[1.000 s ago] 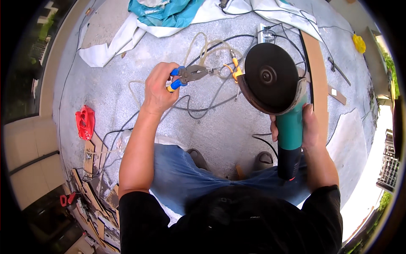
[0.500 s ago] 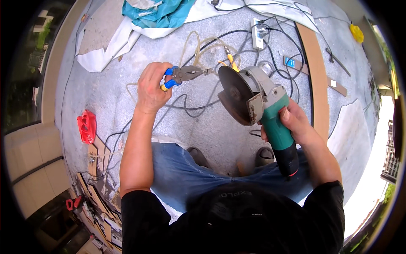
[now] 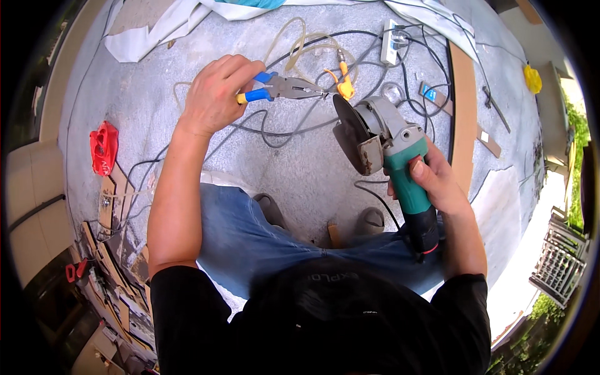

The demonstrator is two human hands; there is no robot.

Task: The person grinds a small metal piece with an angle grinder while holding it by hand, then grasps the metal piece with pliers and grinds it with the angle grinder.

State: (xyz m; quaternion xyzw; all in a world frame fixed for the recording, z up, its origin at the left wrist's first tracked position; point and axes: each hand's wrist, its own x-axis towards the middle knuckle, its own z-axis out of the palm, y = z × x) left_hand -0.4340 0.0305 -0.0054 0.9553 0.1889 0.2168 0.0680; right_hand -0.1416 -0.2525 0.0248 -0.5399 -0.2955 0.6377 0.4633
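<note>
My left hand (image 3: pixel 219 94) is wrapped round the blue and yellow handles of a pair of combination pliers (image 3: pixel 290 87). The jaws point right, and a small metal piece (image 3: pixel 325 94) shows at their tip, too small to name. My right hand (image 3: pixel 442 181) grips the green and black body of an angle grinder (image 3: pixel 407 178), with the thumb on its near side. The grinder's dark disc (image 3: pixel 345 122) faces the pliers, its upper edge close to the small piece; whether they touch I cannot tell. A worn metal guard (image 3: pixel 370 156) covers part of the disc.
Beyond my hands lie a white power strip (image 3: pixel 389 42), tangled black cables, a clear hose (image 3: pixel 294 56) and a yellow-handled tool (image 3: pixel 343 84). A long brown board (image 3: pixel 463 112) runs along the right. Wood scraps (image 3: pixel 112 256) and a red bag (image 3: pixel 104 148) lie left.
The pliers have turned, showing more of their handles, and their tip has come nearer the disc's upper edge. The grinder's disc appears more edge-on. The whole view has shifted.
</note>
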